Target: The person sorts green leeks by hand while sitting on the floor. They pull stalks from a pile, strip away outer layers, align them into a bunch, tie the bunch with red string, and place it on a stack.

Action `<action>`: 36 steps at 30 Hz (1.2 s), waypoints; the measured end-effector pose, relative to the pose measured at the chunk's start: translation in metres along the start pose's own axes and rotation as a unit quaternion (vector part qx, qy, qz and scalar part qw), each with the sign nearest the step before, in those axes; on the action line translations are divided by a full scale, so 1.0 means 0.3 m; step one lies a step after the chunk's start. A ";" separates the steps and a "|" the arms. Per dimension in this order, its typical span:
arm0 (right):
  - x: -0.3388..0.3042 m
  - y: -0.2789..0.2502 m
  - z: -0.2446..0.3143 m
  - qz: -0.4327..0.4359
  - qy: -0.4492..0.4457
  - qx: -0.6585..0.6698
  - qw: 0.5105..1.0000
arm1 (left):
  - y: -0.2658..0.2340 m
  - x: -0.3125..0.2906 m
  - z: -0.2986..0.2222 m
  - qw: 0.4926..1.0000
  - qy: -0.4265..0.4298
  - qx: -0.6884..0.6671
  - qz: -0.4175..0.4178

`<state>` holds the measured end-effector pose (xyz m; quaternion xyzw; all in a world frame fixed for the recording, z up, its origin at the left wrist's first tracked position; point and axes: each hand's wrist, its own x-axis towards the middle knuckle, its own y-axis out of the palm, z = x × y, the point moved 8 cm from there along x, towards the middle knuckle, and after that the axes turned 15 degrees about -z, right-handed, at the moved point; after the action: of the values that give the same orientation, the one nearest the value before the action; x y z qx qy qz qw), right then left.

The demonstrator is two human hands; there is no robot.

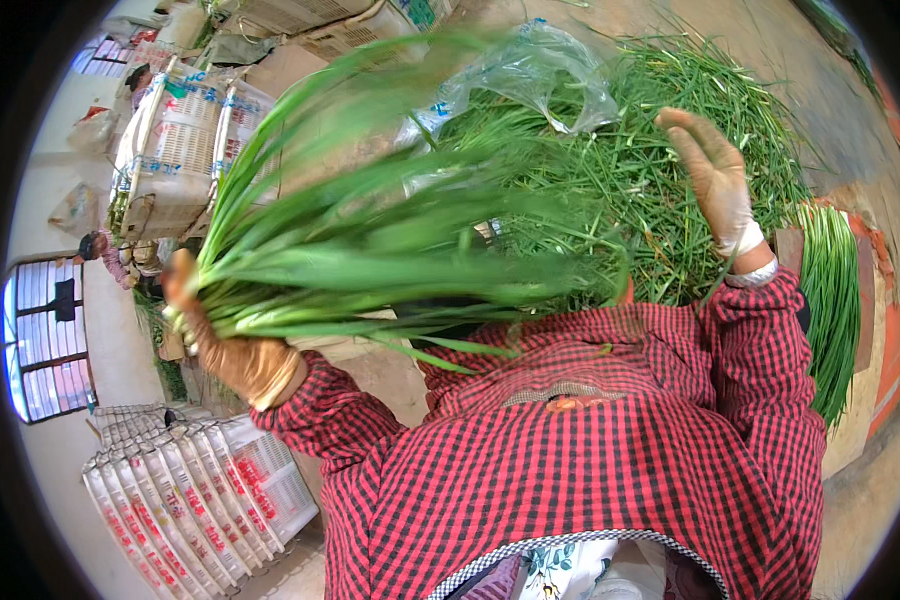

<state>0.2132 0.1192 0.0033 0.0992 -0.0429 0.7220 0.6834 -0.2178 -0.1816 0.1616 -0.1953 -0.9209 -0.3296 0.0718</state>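
My left hand [245, 362], in a tan glove, is closed round the pale stem ends of a bunch of garlic chives [310, 265]. The long green leaves fan out to the right across my front, smeared by motion. Raised on the right, my gloved right hand [715, 185] holds nothing, and its fingers are stretched out. Beneath and beside it spreads a large loose heap of cut green leaves [670, 215]. A clear plastic bag [570, 75] lies on the far side of this heap.
Neatly laid chives [832, 300] rest on a board at the far right. White plastic crates [195, 500] are stacked at lower left, and tied crates [175, 140] stand at upper left. People [105, 248] are partly visible along the left, near a barred window [50, 340].
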 end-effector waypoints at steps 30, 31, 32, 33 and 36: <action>-0.312 0.386 0.372 0.192 -0.268 -0.181 0.926 | 0.070 -0.234 0.546 0.965 -0.232 -0.027 -0.115; -0.302 0.406 0.382 0.165 -0.300 -0.182 0.922 | 0.104 -0.266 0.555 0.963 -0.249 -0.033 -0.101; -0.301 0.433 0.367 0.173 -0.289 -0.189 0.922 | 0.139 -0.304 0.555 0.964 -0.248 -0.028 -0.094; -0.302 0.460 0.354 0.181 -0.278 -0.195 0.923 | 0.162 -0.327 0.561 0.966 -0.248 -0.020 -0.071; -0.299 0.491 0.301 0.159 -0.290 -0.240 0.913 | 0.243 -0.390 0.578 0.961 -0.273 -0.015 -0.037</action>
<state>0.0783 0.0044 0.0842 0.1290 -0.4267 0.7282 0.5205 -0.0819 -0.0564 0.0393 -0.2443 -0.9072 -0.2797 -0.1975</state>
